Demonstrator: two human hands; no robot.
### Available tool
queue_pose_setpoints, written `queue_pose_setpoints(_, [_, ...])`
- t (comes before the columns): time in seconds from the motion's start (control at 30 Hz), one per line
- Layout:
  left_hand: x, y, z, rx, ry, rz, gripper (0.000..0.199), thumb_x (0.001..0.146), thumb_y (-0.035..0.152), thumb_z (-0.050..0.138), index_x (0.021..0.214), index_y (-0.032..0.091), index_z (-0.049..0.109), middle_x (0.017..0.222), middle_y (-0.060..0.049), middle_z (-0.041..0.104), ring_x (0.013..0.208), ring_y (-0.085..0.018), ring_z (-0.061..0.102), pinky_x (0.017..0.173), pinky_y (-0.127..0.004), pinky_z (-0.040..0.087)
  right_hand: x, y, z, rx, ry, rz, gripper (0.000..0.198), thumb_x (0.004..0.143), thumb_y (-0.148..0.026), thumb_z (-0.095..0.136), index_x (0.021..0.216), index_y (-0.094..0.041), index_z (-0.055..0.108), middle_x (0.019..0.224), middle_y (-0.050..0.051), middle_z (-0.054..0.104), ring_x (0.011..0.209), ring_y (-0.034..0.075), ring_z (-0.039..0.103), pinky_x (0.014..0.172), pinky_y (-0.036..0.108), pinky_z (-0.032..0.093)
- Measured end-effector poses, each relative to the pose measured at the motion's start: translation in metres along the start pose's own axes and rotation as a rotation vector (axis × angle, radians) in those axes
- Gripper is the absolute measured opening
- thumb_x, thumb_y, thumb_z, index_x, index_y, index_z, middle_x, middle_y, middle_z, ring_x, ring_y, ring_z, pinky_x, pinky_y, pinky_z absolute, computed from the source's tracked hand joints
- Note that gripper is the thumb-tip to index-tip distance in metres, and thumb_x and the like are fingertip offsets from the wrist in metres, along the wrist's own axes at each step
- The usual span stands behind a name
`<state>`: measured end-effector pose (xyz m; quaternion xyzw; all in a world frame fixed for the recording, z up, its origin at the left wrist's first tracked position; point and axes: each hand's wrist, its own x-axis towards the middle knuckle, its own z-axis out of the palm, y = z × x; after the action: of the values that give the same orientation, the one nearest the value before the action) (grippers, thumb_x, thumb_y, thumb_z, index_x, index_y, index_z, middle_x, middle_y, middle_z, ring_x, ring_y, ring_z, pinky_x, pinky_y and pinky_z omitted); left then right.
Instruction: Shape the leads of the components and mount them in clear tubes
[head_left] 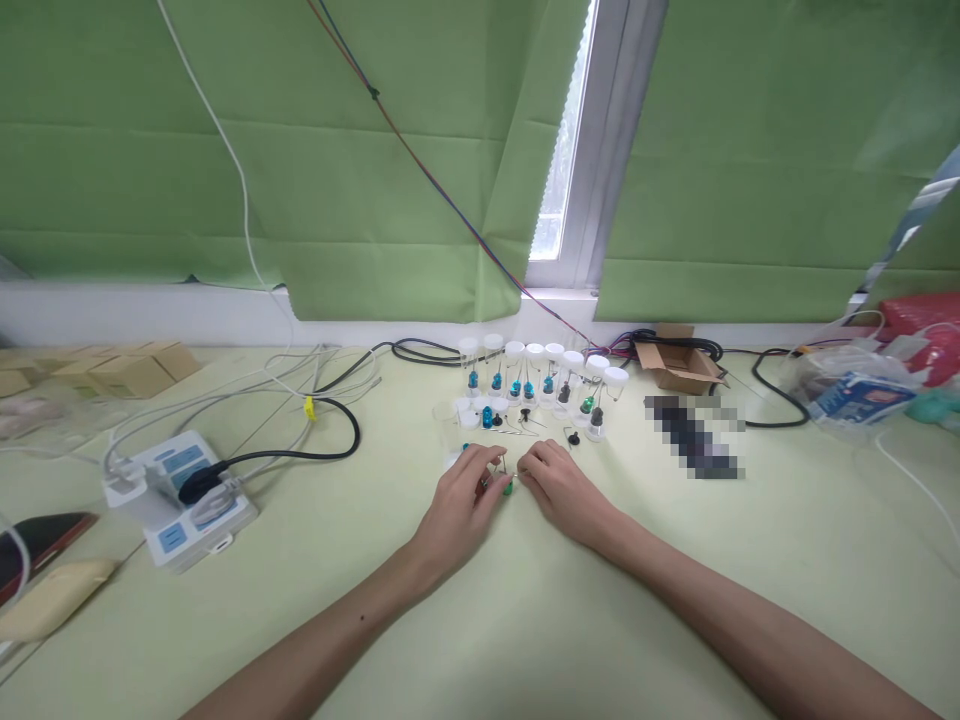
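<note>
My left hand [466, 492] is closed around a small green piece [508, 489] with a thin dark wire standing up from it. Close beside it on the right, my right hand [553, 482] has its fingertips pinched together near that piece; whatever they grip is too small to make out. Just beyond both hands lie a loose blue piece [487, 417], a black piece with a bent wire [574, 438] and some thin metal rods [513, 431]. Behind these stand several clear vials with white caps [535, 375], holding blue, green or dark pieces and bent wires.
At the left sits a white power strip [202, 530] with plugs and tangled cables. An open cardboard box [677, 365] stands at the back right, a blue-and-white packet in clear plastic [862, 398] beyond it. Small cardboard boxes [142, 370] lie far left. Green curtains hang behind the table.
</note>
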<state>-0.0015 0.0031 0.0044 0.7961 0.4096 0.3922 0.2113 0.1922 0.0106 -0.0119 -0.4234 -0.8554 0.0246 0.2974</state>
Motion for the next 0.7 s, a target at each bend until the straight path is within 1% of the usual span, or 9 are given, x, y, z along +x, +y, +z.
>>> queue_pose_setpoints(0.13, [-0.0009, -0.0016, 0.002, 0.008, -0.051, -0.078, 0.024, 0.092, 0.027, 0.055, 0.115, 0.022, 0.057, 0.1, -0.004, 0.064, 0.06, -0.012, 0.052, 0.058, -0.026, 0.047, 0.0008, -0.001, -0.0007, -0.027, -0.021, 0.034, 0.013, 0.096, -0.01, 0.05, 0.086, -0.019, 0.053, 0.091, 0.008, 0.056, 0.087, 0.023, 0.052, 0.076, 0.037, 0.05])
queue_pose_setpoints(0.33, [0.0009, -0.0009, 0.0012, 0.038, -0.126, -0.12, 0.009, 0.088, 0.023, 0.057, 0.094, 0.02, 0.062, 0.085, -0.001, 0.063, 0.06, -0.013, 0.052, 0.058, -0.026, 0.043, 0.0012, -0.0036, -0.0034, -0.022, -0.052, 0.046, 0.016, 0.095, -0.007, 0.051, 0.084, -0.019, 0.049, 0.091, 0.008, 0.055, 0.087, 0.024, 0.051, 0.073, 0.037, 0.051])
queue_pose_setpoints(0.5, [0.0017, -0.0013, 0.0016, 0.044, -0.14, -0.116, 0.009, 0.088, 0.021, 0.055, 0.091, 0.02, 0.064, 0.087, -0.002, 0.063, 0.063, -0.014, 0.052, 0.059, -0.027, 0.043, 0.0009, -0.0043, -0.005, -0.029, -0.076, 0.066, 0.018, 0.093, -0.005, 0.054, 0.083, -0.019, 0.048, 0.092, 0.008, 0.055, 0.087, 0.024, 0.053, 0.072, 0.037, 0.052])
queue_pose_setpoints(0.7, [0.0015, -0.0016, 0.0015, 0.039, -0.143, -0.127, 0.009, 0.089, 0.022, 0.054, 0.089, 0.02, 0.063, 0.086, -0.002, 0.063, 0.065, -0.015, 0.054, 0.06, -0.027, 0.042, 0.0009, -0.006, -0.0077, -0.058, -0.142, 0.094, 0.018, 0.093, -0.006, 0.055, 0.082, -0.018, 0.048, 0.094, 0.008, 0.055, 0.088, 0.024, 0.054, 0.074, 0.036, 0.052])
